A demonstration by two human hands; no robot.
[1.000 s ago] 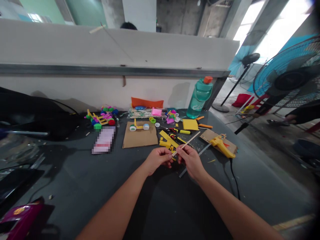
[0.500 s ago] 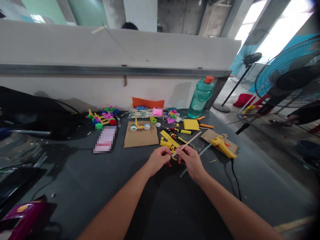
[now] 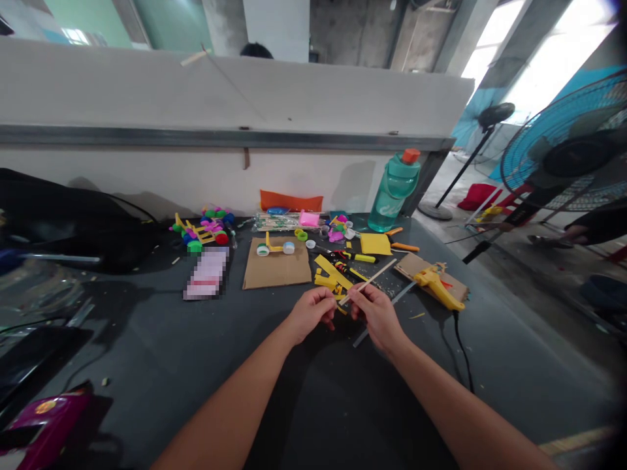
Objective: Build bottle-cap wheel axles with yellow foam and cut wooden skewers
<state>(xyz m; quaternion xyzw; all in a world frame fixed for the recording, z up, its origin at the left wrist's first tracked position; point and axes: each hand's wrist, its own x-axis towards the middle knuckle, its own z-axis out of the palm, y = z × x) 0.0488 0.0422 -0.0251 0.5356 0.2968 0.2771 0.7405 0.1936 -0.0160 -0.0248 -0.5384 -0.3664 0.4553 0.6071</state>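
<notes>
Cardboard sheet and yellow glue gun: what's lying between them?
Head view: yellow craft-stick pieces and scattered wood shavings lie between the cardboard sheet and yellow glue gun, with a wooden stick held above them.

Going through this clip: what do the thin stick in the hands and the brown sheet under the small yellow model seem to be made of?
The thin stick looks like bare wood or bamboo: pale, matte and unpainted, though the grain is too small to see. The brown sheet looks like plain matte cardboard, judging by its kraft colour; no corrugation shows.

Hands: 2, left hand point(image 3: 309, 314) and right hand point(image 3: 376, 317)
Wooden stick point(image 3: 368, 282) between hands: 1
Glue gun point(image 3: 434, 287) right of hands: 1
Water bottle point(image 3: 393, 192) beyond hands: 1
Pedestal fans point(image 3: 568, 156) far right of hands: 2
</notes>
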